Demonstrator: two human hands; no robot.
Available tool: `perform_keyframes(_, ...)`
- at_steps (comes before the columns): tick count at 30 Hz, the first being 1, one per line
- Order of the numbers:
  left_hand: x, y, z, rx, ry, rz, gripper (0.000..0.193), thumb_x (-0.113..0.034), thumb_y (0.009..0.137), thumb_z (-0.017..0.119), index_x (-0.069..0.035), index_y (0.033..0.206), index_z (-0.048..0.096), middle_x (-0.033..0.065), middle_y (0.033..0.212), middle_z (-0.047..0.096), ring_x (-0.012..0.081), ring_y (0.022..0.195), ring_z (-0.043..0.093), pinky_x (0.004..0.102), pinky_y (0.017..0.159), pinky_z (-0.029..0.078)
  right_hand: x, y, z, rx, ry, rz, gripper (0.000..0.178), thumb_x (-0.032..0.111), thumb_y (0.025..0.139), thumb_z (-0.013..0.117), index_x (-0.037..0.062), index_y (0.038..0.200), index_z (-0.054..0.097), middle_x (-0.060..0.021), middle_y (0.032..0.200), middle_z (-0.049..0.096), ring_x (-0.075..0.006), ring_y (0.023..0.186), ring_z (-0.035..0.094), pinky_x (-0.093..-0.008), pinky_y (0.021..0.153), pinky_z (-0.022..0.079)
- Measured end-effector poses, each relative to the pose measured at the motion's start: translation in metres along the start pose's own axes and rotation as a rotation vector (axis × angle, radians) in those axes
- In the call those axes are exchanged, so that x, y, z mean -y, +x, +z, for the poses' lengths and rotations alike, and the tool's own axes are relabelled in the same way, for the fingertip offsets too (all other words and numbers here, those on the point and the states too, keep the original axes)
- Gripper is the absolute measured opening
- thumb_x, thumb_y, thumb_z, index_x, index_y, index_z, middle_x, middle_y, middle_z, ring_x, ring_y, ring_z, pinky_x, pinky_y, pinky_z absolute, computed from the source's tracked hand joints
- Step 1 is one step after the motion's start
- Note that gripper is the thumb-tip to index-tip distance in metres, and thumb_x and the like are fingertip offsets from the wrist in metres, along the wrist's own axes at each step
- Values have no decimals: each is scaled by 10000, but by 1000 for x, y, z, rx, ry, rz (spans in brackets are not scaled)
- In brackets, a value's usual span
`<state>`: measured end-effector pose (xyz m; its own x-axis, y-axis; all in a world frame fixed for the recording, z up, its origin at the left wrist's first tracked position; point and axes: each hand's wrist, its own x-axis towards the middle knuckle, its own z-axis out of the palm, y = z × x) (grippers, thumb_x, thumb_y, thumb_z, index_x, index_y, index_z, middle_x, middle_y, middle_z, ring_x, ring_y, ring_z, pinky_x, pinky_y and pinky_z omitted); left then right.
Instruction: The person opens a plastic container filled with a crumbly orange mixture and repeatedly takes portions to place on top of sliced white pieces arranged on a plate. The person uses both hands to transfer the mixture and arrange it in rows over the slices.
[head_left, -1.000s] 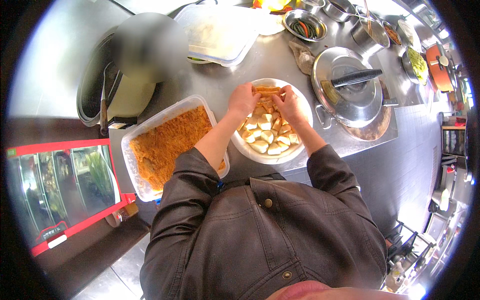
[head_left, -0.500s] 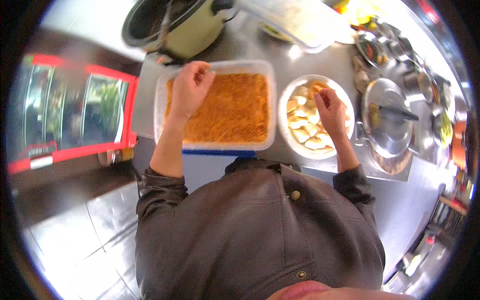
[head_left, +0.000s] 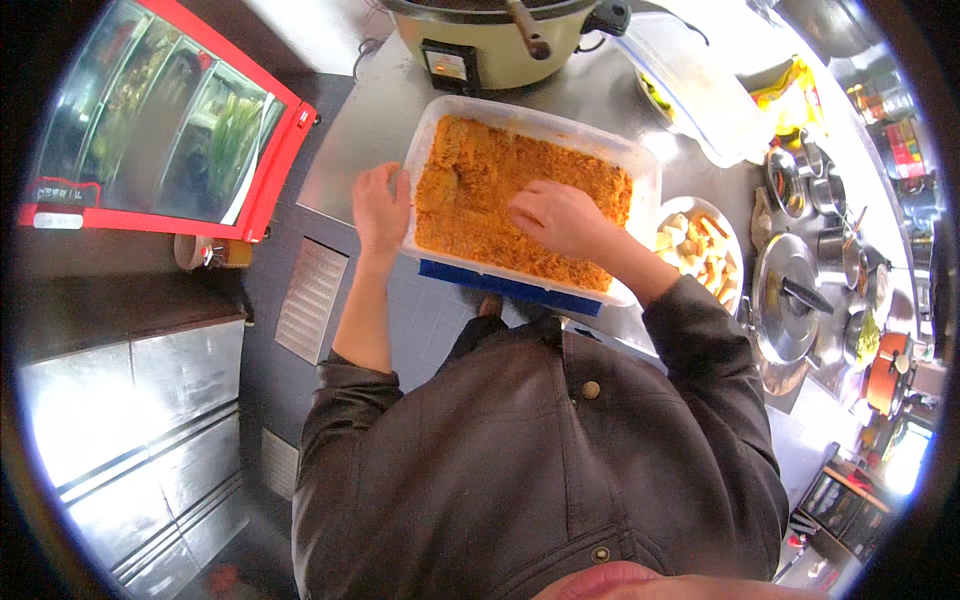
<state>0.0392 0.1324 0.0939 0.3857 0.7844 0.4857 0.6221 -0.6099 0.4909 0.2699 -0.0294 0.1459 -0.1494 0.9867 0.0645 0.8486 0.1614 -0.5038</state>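
A translucent plastic tub (head_left: 648,165) filled with an orange-brown crumbly coating (head_left: 500,215) stands in front of me. My right hand (head_left: 568,222) is over the middle of it, fingers bent down and drawn together at the coating's surface; whatever they hold is hidden. Outside the tub's left rim is my left hand (head_left: 382,215), raised, its fingers loosely curved and the thumb apart, with nothing in it. Right of the tub, partly behind my right forearm, sits a white bowl (head_left: 738,262) of pale golden, wedge-like food pieces (head_left: 692,246).
A large cream cooker (head_left: 495,60) with a handle sticking out stands behind the tub. Beyond the bowl are a metal lid (head_left: 785,300), several small metal pots, and a clear plastic container (head_left: 690,95). A red-framed glass cabinet (head_left: 165,120) is at the left.
My right hand has gone from above the bowl to the tub's middle. My left hand is now outside the tub's left rim. The coating looks more uneven, and the view has turned.
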Motion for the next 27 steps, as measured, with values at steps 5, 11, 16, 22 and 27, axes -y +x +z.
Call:
perform_keyframes(5,-11,-1,-1,67,-153,-90,167,-201,880,557,-68,967,610,144,922,589,340,916,540,424,796,438,-3,62,27,-116,-172,45,263,211,824,567,109,1066,588,-159,1036,575,-358,1009,545,-449,795,488)
perform_keyframes(11,-11,-1,-3,69,-187,-101,143,-154,857,571,-72,967,612,137,930,592,337,912,542,424,794,446,4,108,46,-115,-394,106,432,190,767,649,156,1182,532,-165,1175,510,-384,1062,529,-446,826,506)
perform_keyframes(16,-15,0,-6,62,-211,-117,140,-130,842,584,-66,964,611,137,930,592,335,906,543,422,791,448,3,123,42,5,-444,114,450,160,736,674,154,1162,530,-186,1131,516,-383,1037,546,-424,818,518)
perform_keyframes(22,-16,0,-8,67,-222,-134,140,-129,845,586,-60,965,607,130,921,586,322,896,548,411,781,451,6,127,44,9,-415,114,404,161,726,683,116,1103,546,-195,1068,523,-371,943,591,-445,778,522)
perform_keyframes(27,-16,-1,-9,81,-202,-152,142,-146,868,573,-63,980,602,128,906,572,310,897,551,395,778,451,4,128,36,19,-403,96,315,146,737,658,101,1036,566,-194,1024,537,-345,911,608,-430,739,532)
